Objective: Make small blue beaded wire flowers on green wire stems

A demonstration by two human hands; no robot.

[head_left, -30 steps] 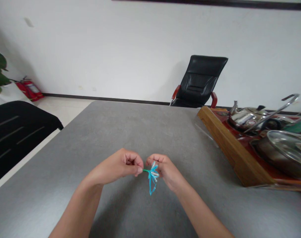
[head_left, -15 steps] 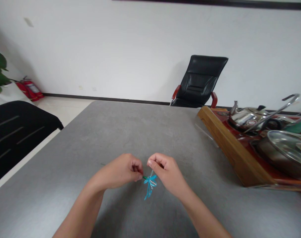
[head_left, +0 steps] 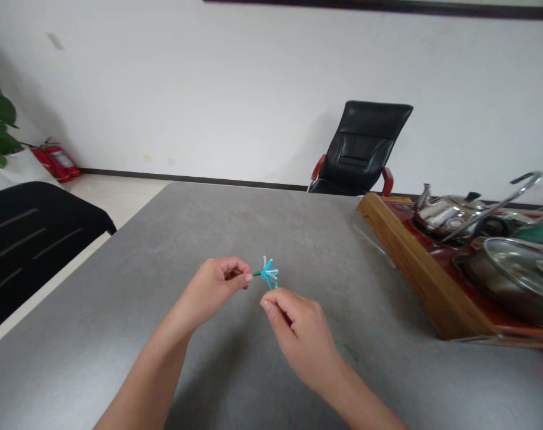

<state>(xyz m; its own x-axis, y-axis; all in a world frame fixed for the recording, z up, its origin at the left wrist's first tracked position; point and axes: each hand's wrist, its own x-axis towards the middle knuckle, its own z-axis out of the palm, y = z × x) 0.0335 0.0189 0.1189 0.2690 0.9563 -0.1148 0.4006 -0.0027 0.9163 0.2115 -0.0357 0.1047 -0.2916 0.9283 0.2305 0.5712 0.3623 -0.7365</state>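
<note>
A small beaded flower [head_left: 270, 273] with light blue and clear petals is held up above the grey table. Its thin green stem is pinched between the thumb and fingers of my left hand [head_left: 222, 279], and the petals point right. My right hand [head_left: 298, 325] is closed in a pinch just below and right of the flower, close to its lower petals. What sits between those fingertips is too small to make out. A thin green thread or wire [head_left: 346, 348] shows from behind my right wrist; its other end is hidden.
At the right stands a wooden tea tray [head_left: 415, 280] carrying a steel kettle [head_left: 450, 212] and a lidded glass-topped pot [head_left: 513, 280]. A black office chair [head_left: 365, 146] is beyond the table [head_left: 235, 215]. Another black chair [head_left: 39, 239] stands left.
The flower has risen and turned from hanging down to pointing right. My left hand moved up slightly, while my right dropped below the flower. The green strand now shows at right.
</note>
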